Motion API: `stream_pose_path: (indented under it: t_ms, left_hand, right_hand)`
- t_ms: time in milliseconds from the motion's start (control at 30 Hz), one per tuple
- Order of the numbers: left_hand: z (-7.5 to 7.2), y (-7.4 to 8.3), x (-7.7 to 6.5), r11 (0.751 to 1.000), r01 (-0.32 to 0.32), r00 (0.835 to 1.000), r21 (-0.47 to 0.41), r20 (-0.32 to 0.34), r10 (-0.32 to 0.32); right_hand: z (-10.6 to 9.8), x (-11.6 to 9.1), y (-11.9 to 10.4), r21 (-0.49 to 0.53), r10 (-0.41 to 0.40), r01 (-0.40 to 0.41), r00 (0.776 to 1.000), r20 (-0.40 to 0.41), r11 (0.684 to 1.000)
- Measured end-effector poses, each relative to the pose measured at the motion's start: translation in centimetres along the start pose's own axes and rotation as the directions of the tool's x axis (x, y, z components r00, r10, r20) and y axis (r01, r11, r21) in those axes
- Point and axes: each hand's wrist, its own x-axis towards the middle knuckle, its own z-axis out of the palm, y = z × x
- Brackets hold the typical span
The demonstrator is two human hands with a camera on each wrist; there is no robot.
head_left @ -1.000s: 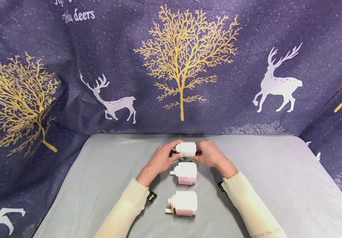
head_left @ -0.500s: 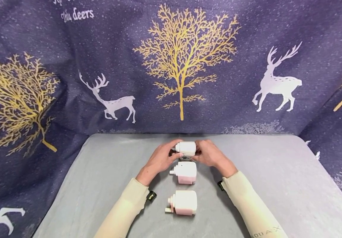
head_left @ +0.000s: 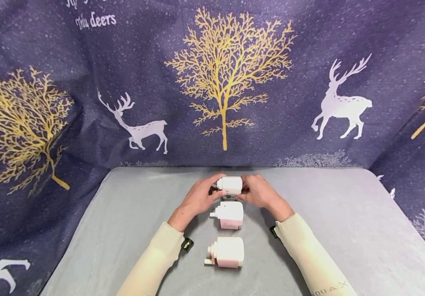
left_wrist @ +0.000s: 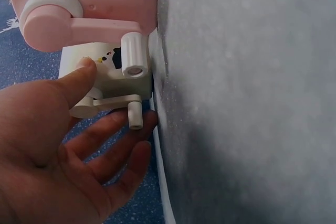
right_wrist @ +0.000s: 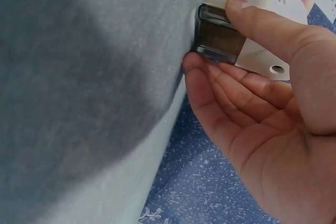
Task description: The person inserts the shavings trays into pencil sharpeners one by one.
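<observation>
At the far end of a row, a cream-white crank pencil sharpener (head_left: 231,185) with a dark printed picture is held between both hands. My left hand (head_left: 199,198) grips its crank side; in the left wrist view the thumb lies on the printed face beside the crank (left_wrist: 135,115), and the fingers are behind. My right hand (head_left: 262,193) pinches the opposite end, thumb on the printed face, fingers behind, near a dark see-through drawer (right_wrist: 218,38). Just nearer stands a pink-and-white pencil sharpener (head_left: 231,214), its crank pointing left.
A third pink-and-white pencil sharpener (head_left: 230,251) stands nearest the body, in line with the others. All are on a grey-covered table (head_left: 131,230). Close behind the far sharpener are the table's back edge and a dark blue cloth (head_left: 183,135) printed with deer and trees.
Both hands keep their hold on the far sharpener, with no clear movement. The head view shifts very slightly.
</observation>
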Motion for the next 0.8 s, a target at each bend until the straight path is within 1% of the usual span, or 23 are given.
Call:
stream_pose_path:
  t_ms: [167,333,467,667,733,800]
  left_hand:
    - [0.0,-0.1,-0.1,1.0,-0.002,1.0,-0.004,0.006,0.002]
    - [-0.1,0.0,0.0,1.0,0.004,1.0,-0.009,0.007,-0.004]
    - [0.0,-0.2,0.0,1.0,0.005,1.0,-0.011,0.023,-0.005]
    - [-0.3,-0.5,0.0,0.998,0.052,0.997,-0.024,0.058,-0.05]
    - [-0.5,-0.5,0.0,0.998,0.056,0.997,-0.026,0.063,-0.054]
    - [-0.7,-0.5,-0.1,0.998,0.043,0.997,-0.035,0.065,-0.041]
  right_hand:
    - [0.2,-0.1,0.1,-0.002,-0.005,0.005,1.0,-0.012,1.0]
    - [0.3,-0.2,0.4,0.008,-0.038,0.038,0.999,-0.034,0.999]
    - [0.4,-0.3,0.7,0.021,-0.057,0.058,0.997,-0.048,0.998]
    - [0.0,-0.7,0.9,0.073,-0.038,0.04,0.999,-0.022,0.997]
    - [-0.2,-0.9,0.9,0.076,-0.03,0.031,0.999,-0.02,0.997]
    - [-0.4,-1.1,1.0,0.071,-0.024,0.026,0.999,-0.025,0.997]
